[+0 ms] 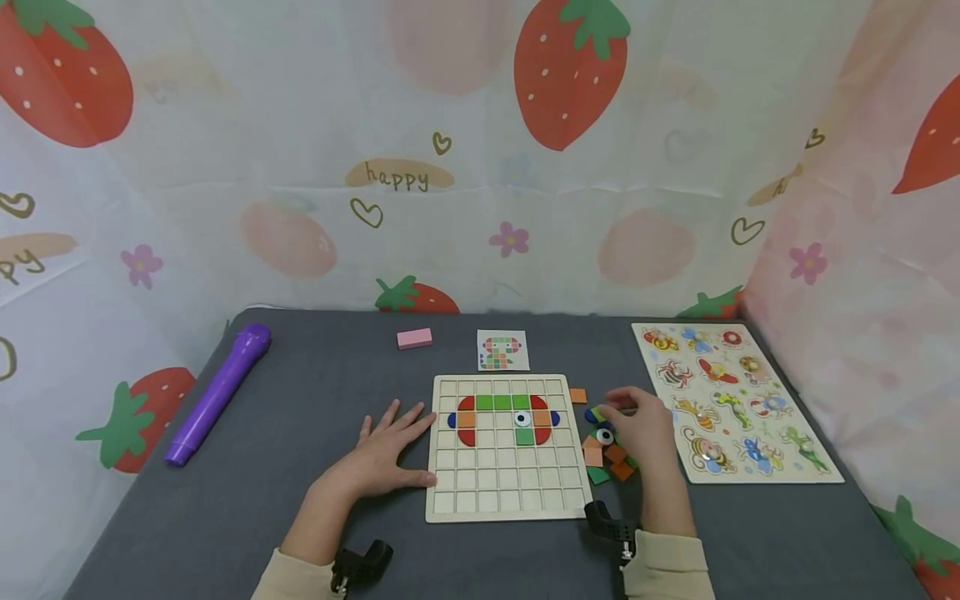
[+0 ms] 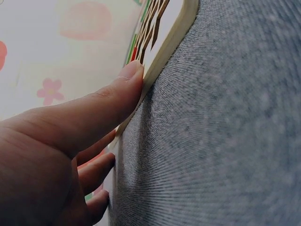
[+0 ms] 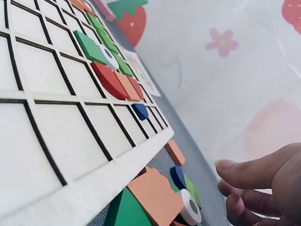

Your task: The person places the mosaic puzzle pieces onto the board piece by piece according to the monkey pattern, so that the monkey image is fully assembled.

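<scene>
A pale wooden grid board (image 1: 487, 479) lies on the table with coloured tiles set in its upper rows: green squares, red quarter-rounds, orange squares, blue half-rounds and a white eye tile (image 1: 522, 419). My left hand (image 1: 382, 462) is spread at the board's left side, its thumb touching the edge (image 2: 162, 59). Over the loose tiles right of the board is my right hand (image 1: 643, 425), fingers loosely bent, with nothing visible between thumb and fingers in the right wrist view. Below its fingertips are a blue tile (image 3: 178, 177), another eye tile (image 3: 190, 207) and an orange tile (image 3: 157, 195).
Behind the board lie a small pattern card (image 1: 502, 350) and a pink block (image 1: 414, 338). A purple microphone-shaped tube (image 1: 217, 396) rests at the left. At the right is a board of insect pictures (image 1: 738, 400). One orange square (image 1: 578, 396) sits near the grid board's upper right corner.
</scene>
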Demonstrator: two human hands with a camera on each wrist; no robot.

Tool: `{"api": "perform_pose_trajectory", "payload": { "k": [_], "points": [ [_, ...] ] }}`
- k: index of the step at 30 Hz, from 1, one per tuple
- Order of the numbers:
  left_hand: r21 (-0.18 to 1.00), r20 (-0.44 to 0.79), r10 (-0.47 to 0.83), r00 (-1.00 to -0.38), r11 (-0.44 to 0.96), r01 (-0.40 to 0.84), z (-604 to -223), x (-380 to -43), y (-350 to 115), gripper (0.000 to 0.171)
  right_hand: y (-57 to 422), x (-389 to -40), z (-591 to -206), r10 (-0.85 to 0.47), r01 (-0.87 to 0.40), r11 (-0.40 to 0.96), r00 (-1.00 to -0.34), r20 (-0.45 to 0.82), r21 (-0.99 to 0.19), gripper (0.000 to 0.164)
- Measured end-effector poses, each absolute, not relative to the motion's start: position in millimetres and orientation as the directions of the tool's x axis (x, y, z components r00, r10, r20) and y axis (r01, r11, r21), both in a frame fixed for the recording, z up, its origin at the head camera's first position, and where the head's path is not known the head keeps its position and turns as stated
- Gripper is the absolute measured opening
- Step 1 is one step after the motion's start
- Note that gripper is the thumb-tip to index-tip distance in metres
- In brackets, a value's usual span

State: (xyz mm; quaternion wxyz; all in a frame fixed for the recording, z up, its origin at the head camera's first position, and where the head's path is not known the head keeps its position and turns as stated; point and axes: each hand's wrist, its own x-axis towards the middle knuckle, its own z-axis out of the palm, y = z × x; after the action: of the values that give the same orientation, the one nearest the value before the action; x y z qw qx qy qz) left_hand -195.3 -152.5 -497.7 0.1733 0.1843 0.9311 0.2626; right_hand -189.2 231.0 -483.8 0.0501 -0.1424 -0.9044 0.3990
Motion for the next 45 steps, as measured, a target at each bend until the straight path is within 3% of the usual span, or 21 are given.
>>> {"api": "perform_pose_trajectory", "payload": {
  "k": [14,23,31,45],
  "points": [
    [0.555,-0.218,0.443,-0.87,0.79,0.263,-497.7,-193.3,-154.0,0.097,231.1,-189.5,-495.5,0.319,0.284,0.733,-0.946,-0.057,-0.618,0.035],
    [0.546,-0.214,0.437,-0.874,0.795,0.264,-497.7,-193.2,-153.5,0.098,229.0,-191.4,-497.6,0.348,0.302,0.704,-0.936,-0.059,-0.643,0.024],
    [0.552,-0.207,0.442,-0.873,0.789,0.269,-497.1,-193.3,-154.4,0.096,231.2,-192.2,-496.9,0.314,0.3,0.736,-0.946,-0.087,-0.607,0.032],
    [0.547,-0.215,0.441,-0.871,0.793,0.267,-495.9,-192.7,-154.0,0.096,229.7,-193.8,-493.2,0.295,0.254,0.71,-0.954,-0.05,-0.657,0.023]
  ]
}}
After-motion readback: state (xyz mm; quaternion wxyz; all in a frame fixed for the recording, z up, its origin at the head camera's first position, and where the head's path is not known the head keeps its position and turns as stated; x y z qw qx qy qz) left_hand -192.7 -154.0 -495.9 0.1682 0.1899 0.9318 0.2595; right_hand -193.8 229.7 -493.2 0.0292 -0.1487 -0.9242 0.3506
